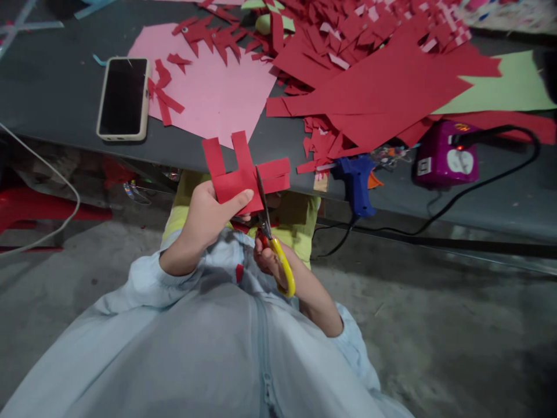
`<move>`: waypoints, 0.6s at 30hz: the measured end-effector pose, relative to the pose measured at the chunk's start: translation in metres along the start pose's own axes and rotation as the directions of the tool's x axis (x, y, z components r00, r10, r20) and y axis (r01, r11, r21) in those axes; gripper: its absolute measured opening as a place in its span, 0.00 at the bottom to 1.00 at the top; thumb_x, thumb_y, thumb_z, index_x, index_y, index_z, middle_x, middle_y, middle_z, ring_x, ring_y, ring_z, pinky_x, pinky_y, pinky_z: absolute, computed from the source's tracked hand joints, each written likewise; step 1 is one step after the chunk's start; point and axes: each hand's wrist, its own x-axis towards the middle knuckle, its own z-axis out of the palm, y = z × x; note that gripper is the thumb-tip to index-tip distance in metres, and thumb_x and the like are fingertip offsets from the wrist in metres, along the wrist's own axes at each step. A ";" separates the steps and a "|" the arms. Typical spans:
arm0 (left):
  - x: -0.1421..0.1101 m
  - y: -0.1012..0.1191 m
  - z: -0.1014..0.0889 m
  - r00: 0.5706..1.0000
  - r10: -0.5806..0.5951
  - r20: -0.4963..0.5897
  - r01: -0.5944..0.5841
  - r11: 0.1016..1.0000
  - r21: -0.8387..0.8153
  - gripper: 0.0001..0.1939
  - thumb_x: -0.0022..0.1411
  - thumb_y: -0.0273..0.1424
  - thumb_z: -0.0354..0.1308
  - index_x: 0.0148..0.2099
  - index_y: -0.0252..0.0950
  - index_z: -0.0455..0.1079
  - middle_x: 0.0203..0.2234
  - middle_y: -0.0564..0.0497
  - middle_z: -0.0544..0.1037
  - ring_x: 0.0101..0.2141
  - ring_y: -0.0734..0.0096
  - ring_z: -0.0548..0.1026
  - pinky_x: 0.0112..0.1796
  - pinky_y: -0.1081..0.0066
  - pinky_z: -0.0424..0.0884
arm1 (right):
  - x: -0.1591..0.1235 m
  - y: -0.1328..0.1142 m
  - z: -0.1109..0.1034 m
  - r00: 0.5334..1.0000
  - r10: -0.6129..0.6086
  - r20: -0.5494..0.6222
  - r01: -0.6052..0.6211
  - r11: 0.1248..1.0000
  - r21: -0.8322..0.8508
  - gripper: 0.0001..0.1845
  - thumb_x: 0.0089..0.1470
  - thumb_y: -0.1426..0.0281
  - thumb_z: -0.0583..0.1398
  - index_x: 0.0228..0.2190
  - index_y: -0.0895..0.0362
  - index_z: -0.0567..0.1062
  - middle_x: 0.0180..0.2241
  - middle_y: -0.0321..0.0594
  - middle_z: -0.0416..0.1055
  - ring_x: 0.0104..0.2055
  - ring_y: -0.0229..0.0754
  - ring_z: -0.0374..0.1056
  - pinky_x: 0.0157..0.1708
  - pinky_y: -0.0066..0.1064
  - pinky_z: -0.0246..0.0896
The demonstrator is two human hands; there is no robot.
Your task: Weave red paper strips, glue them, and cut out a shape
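My left hand [202,217] pinches a folded piece of red paper [235,187] above my lap, thumb on top. Strips stick out from the paper at its far side and to the right. My right hand [270,258] is closed round the handles of a pair of scissors [282,267], with a yellow loop showing. The scissors' blades point away from me and lie against the right part of the red paper; whether they are fully closed I cannot tell. A small red scrap [239,273] rests on my jacket.
On the dark table [191,139] lie a phone [124,98], a pink sheet [209,93] with red cutouts, and a heap of red paper [369,87]. A blue glue gun [357,183] and a purple power block [448,154] with a black cable sit at the right edge. A red stool [47,203] stands left.
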 end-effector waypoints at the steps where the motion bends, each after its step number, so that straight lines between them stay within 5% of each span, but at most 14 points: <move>1: 0.000 -0.001 0.000 1.000 0.001 -0.001 -0.001 1.000 -0.004 0.12 0.49 0.35 0.71 0.25 0.33 0.73 0.16 0.52 0.77 0.15 0.76 0.72 0.17 0.77 0.72 | 0.000 0.000 0.000 1.000 0.000 -0.006 0.000 1.000 -0.002 0.25 0.58 0.43 0.55 0.34 0.53 0.65 0.27 0.33 0.56 0.27 0.36 0.51 0.24 0.29 0.48; 18: 0.001 0.000 0.001 0.999 -0.044 0.024 0.045 0.996 -0.077 0.14 0.45 0.36 0.74 0.28 0.32 0.76 0.20 0.51 0.79 0.16 0.75 0.73 0.17 0.76 0.74 | 0.000 -0.004 0.001 0.991 -0.021 0.130 0.002 0.989 0.145 0.26 0.61 0.44 0.51 0.42 0.54 0.63 0.30 0.33 0.56 0.26 0.34 0.49 0.25 0.30 0.46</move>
